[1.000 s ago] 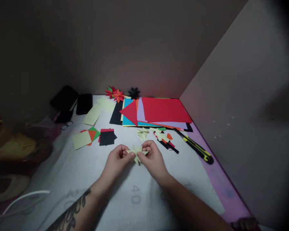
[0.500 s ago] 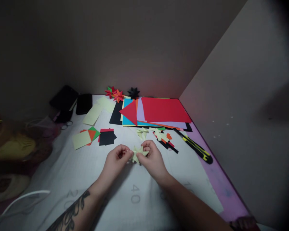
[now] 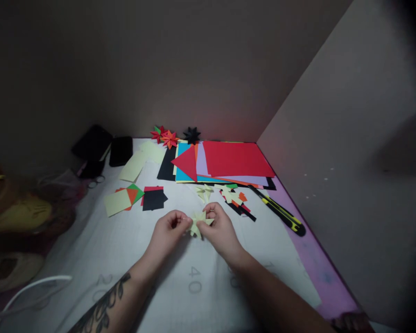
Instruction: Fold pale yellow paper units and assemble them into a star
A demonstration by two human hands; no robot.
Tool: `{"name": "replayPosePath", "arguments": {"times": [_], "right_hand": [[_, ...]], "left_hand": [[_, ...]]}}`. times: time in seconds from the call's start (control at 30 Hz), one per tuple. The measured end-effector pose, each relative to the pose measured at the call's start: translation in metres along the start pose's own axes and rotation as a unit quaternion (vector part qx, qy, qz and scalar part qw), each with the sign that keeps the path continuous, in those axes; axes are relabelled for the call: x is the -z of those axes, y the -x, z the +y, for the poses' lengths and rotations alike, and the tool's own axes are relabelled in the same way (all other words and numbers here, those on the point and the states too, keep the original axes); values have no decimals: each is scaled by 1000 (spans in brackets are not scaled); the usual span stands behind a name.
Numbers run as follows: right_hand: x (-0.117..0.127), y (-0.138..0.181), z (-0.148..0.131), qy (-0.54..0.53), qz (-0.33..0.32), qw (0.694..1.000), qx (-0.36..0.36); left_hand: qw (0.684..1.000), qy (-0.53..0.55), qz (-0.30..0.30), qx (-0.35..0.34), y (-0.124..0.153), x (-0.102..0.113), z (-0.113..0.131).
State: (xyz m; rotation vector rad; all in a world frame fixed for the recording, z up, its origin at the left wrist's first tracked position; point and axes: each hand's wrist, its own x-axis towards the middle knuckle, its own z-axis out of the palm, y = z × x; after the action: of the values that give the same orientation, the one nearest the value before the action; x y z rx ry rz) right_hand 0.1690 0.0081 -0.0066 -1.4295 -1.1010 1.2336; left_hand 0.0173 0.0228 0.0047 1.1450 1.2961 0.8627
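A pale yellow-green folded paper star (image 3: pixel 198 224) is held above the white sheet, pinched from both sides. My left hand (image 3: pixel 169 230) grips a point on its left between thumb and forefinger. Thumb and fingers of my right hand (image 3: pixel 222 231) close on its right part and cover some of the points. Just beyond the hands lie pale folded paper pieces (image 3: pixel 204 192). To their right is a small heap of paper scraps (image 3: pixel 233 196) in pale green, orange, red and black.
A yellow-and-black utility knife (image 3: pixel 280 212) lies at the right. Coloured paper sheets (image 3: pixel 239 159) are stacked at the back, near finished red-orange (image 3: pixel 169 138) and black paper stars (image 3: pixel 192 135). Paper squares (image 3: pixel 153 199) and scissors (image 3: pixel 96 181) are on the left. A wall (image 3: pixel 333 185) rises at right.
Both hands keep their pinch on the star and have barely shifted. The whole view has moved very slightly.
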Motion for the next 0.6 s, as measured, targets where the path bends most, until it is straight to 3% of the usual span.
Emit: {"name": "replayPosePath", "arguments": {"times": [0.23,0.6], "right_hand": [[1,0,2,6,-11,1000,-10],[1,0,-1,-57,-26,998,-16]], "left_hand": [[1000,0,-22,3,-1,-1,-1],[1000,25,-5,-12,1,-3,0]]}}
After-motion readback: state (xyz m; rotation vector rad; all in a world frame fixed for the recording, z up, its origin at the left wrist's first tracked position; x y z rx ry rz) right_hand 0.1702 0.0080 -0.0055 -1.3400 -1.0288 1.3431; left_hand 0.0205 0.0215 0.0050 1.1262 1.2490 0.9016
